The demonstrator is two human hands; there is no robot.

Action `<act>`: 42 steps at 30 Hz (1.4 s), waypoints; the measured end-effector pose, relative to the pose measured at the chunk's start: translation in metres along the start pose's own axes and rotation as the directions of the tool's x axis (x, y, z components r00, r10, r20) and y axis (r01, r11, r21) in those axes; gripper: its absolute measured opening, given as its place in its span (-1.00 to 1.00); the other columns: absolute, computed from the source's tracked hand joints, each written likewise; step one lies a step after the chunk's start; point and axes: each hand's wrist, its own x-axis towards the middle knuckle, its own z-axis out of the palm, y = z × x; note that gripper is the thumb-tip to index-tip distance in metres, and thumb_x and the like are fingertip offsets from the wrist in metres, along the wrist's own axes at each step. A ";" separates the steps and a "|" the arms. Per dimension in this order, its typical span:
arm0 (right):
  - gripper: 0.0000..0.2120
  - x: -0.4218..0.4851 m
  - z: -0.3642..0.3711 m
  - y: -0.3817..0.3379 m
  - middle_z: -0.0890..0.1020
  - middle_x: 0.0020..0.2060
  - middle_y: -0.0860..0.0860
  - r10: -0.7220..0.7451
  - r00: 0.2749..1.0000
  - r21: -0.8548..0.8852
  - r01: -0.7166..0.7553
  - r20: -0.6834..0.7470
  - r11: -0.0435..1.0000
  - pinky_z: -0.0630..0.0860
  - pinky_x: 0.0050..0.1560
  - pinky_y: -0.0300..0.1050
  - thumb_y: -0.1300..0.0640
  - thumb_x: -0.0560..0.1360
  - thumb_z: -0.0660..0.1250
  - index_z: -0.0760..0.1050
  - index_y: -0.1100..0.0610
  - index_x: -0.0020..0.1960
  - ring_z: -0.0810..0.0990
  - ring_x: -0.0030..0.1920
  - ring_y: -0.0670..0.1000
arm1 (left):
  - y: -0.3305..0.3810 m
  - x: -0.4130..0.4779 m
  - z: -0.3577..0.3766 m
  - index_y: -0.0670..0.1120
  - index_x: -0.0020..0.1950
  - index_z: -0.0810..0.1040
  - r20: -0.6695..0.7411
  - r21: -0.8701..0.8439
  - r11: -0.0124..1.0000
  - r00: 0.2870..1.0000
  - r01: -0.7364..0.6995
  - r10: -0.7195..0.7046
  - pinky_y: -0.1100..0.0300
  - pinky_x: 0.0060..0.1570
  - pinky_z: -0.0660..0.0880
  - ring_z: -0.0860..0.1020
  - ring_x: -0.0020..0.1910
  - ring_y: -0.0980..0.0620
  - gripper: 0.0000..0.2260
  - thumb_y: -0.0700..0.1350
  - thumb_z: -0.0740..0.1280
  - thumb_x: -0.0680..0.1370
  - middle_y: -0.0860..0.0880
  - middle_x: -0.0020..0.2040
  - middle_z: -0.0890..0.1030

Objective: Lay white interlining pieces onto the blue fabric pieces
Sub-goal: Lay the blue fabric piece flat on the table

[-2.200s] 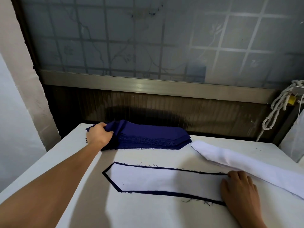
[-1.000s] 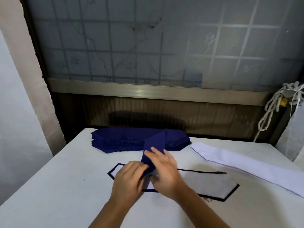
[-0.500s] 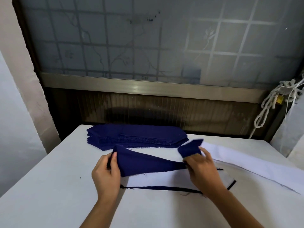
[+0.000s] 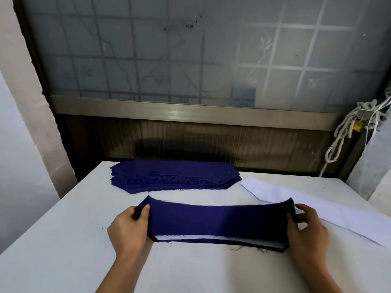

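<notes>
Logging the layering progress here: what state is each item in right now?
Blue piece: held stretched, far edge lifted, over the laid pair.
Left hand: grip pinching its left end.
Right hand: grip pinching its right end.
Laid pair: flat, white on blue, mostly covered.
Blue stack: piled flat, untouched.
White strips: lying flat, untouched.

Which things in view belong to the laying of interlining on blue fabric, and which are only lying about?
For the job: blue piece, gripped at its ends by left hand and right hand; blue stack; white interlining strips; layered piece underneath.
Lying about: rope bundle at the right, window behind.
</notes>
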 end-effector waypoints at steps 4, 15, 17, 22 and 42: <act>-0.66 0.001 0.002 0.002 0.62 -0.19 0.10 0.025 0.998 -0.110 -0.019 0.054 0.994 0.45 -0.19 0.01 0.18 0.49 0.38 0.41 0.07 0.24 0.58 -0.19 0.22 | 0.000 0.001 -0.003 -0.02 -0.40 0.50 0.057 0.106 0.994 0.998 -0.004 -0.002 0.05 -0.20 0.46 0.53 -0.39 0.00 -0.68 -0.02 0.41 0.54 0.06 -0.46 0.56; -0.67 0.000 0.005 0.002 0.63 0.06 0.15 0.000 0.990 -0.384 0.054 0.140 0.922 0.46 -0.12 0.02 0.16 0.52 0.32 0.44 0.12 0.27 0.57 0.05 0.24 | -0.002 0.000 -0.001 -0.08 -0.37 0.47 0.105 0.336 0.938 0.993 -0.087 0.054 0.03 -0.14 0.41 0.52 -0.34 -0.08 -0.68 -0.02 0.40 0.53 0.03 -0.46 0.53; -0.67 0.000 0.005 0.002 0.60 0.11 0.17 0.006 0.988 -0.424 0.060 0.152 0.903 0.47 -0.06 0.05 0.19 0.51 0.32 0.45 0.15 0.27 0.53 0.10 0.25 | -0.001 0.000 0.000 -0.09 -0.29 0.54 0.105 0.345 0.934 0.993 -0.093 0.060 0.01 -0.09 0.41 0.54 -0.24 -0.12 -0.76 -0.02 0.41 0.53 0.02 -0.40 0.55; -0.64 0.001 0.006 0.001 0.49 0.14 0.25 0.014 0.991 -0.464 0.050 0.134 0.884 0.46 0.03 0.13 0.23 0.48 0.35 0.46 0.23 0.26 0.47 0.12 0.30 | 0.002 -0.001 0.005 -0.09 0.26 0.53 0.066 0.337 0.939 0.996 -0.076 0.058 -0.08 0.19 0.32 0.48 0.18 -0.20 -0.63 -0.07 0.46 0.49 -0.13 0.13 0.58; -0.60 0.001 0.016 0.003 0.50 0.14 0.22 -0.084 0.976 -0.517 0.179 0.202 0.837 0.44 0.03 0.14 0.17 0.41 0.43 0.50 0.25 0.21 0.46 0.12 0.28 | 0.075 0.122 0.090 -0.05 0.62 0.00 0.797 0.545 0.180 0.572 -0.819 0.194 -0.06 0.36 0.42 0.28 0.47 -0.24 -0.19 -0.13 0.42 0.51 -0.16 0.56 0.17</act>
